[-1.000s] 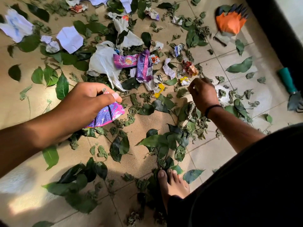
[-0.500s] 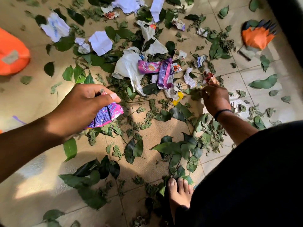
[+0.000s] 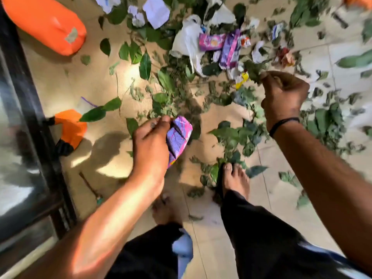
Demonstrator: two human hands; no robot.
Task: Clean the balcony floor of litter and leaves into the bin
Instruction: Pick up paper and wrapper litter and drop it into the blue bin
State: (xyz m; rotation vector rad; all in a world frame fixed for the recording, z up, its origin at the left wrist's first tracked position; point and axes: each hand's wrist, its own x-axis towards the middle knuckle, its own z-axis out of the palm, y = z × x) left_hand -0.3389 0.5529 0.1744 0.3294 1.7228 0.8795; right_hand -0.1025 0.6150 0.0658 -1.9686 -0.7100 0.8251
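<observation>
My left hand (image 3: 151, 141) grips a crumpled purple and pink wrapper (image 3: 178, 137) above the tiled floor. My right hand (image 3: 283, 97), with a black band on the wrist, is lifted off the floor and pinches a small bunch of green leaves (image 3: 253, 71). Ahead lies a heap of litter: a white plastic bag (image 3: 187, 39), pink and purple wrappers (image 3: 221, 45), white paper scraps (image 3: 157, 11) and many green leaves (image 3: 231, 135). No bin can be made out for certain.
A large orange bag (image 3: 46, 23) lies at the top left. An orange and black glove (image 3: 70, 129) sits by a dark glass door frame (image 3: 34, 109) on the left. My bare feet (image 3: 235, 180) stand among leaves.
The view swung left and pulled back as I rose. My right hand lifted off the floor with leaves. My left hand keeps the wrapper. The orange bag, glove and door frame came into view.
</observation>
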